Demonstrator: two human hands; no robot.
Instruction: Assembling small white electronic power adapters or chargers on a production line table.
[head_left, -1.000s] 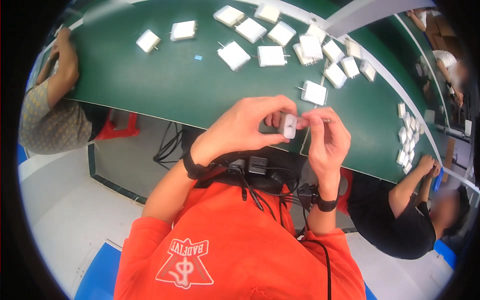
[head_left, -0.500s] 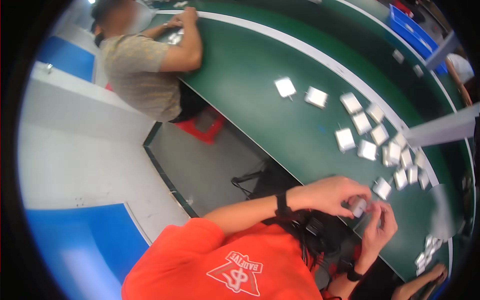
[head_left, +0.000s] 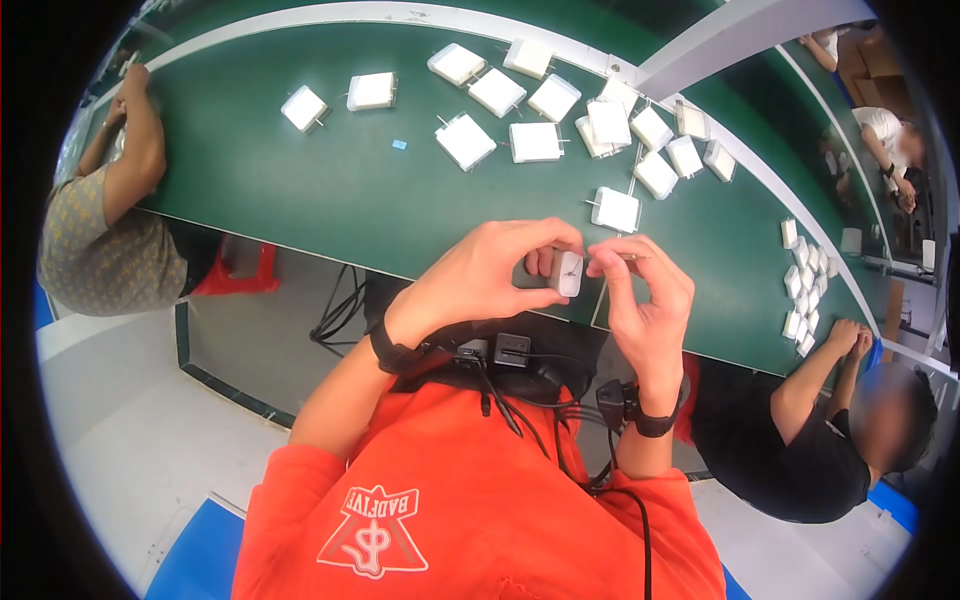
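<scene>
Between the thumb and fingers of my left hand (head_left: 485, 275) is a small white box-shaped piece (head_left: 567, 273). Its end face is turned toward my right hand and shows dark, thin wire-like bits. Close beside that end, my right hand (head_left: 648, 305) has its thumb and fingers pinched together. What they hold, if anything, is too small to make out. Both hands are above the front edge of the green table (head_left: 250, 185). Beyond them a similar white block (head_left: 615, 209) with a thin pin sticking out lies on the table.
Several more white blocks (head_left: 497, 92) lie scattered farther back, some touching or stacked. A tiny blue piece (head_left: 399, 145) lies left of them. A grey post (head_left: 740, 45) rises at the back. Co-workers sit at left (head_left: 115, 240) and right (head_left: 800, 440); another cluster of blocks (head_left: 800, 280) is near the right one.
My view has swung right and levelled, so the table and blocks appear farther left and higher. My left hand keeps the white piece, its end now facing my right hand's fingertips.
</scene>
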